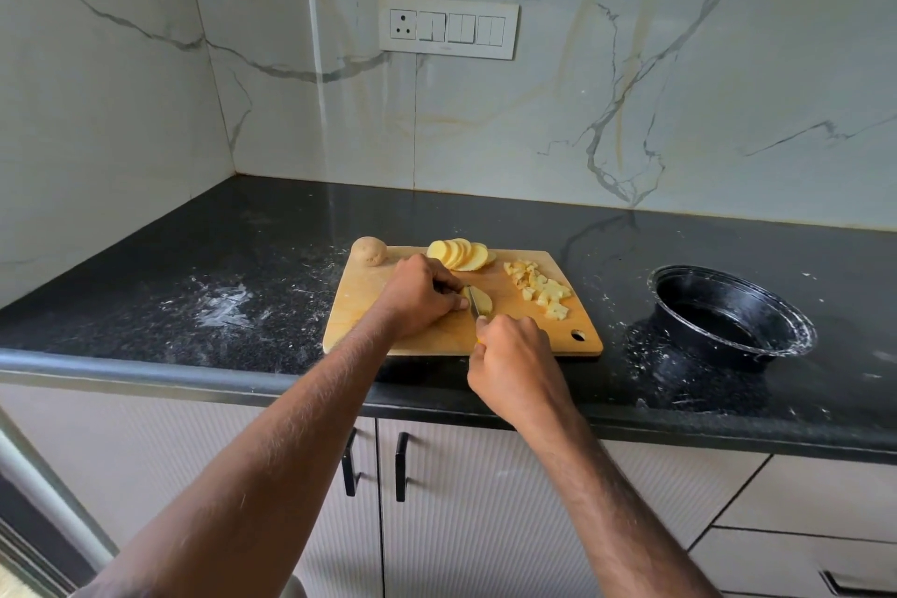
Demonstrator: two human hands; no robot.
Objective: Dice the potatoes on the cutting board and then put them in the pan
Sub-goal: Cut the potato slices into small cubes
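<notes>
- right hand point(514, 357), nearest to the camera, at the front edge of the cutting board point(383, 330); fingers curled around a knife point(474, 304), only a bit of yellow handle visible under the fist.
- knife blade pointing away toward the back edge of the board, resting on the potato slices being cut point(481, 300).
- left hand point(420, 296) just beside on the left, fingers bent down and pressing on those slices, fingertips touching the blade side.
- wooden cutting board lying on the black countertop point(242, 257), near its front edge, hanging hole at the front right corner of the board.
- fan of round potato slices point(461, 254) at the back edge of the board, overlapping each other.
- pile of diced potato pieces point(541, 289) along the right edge of the board, apart from the hands.
- whole unpeeled potato point(369, 251) at the back left corner of the board, partly over the edge.
- black pan point(733, 318) on the countertop, right of the board and apart from it, white smears on the rim; no potato visible inside.
- white powdery marks on the countertop left of the board and around the pan.
- switch panel point(448, 27) on the marble wall behind.
</notes>
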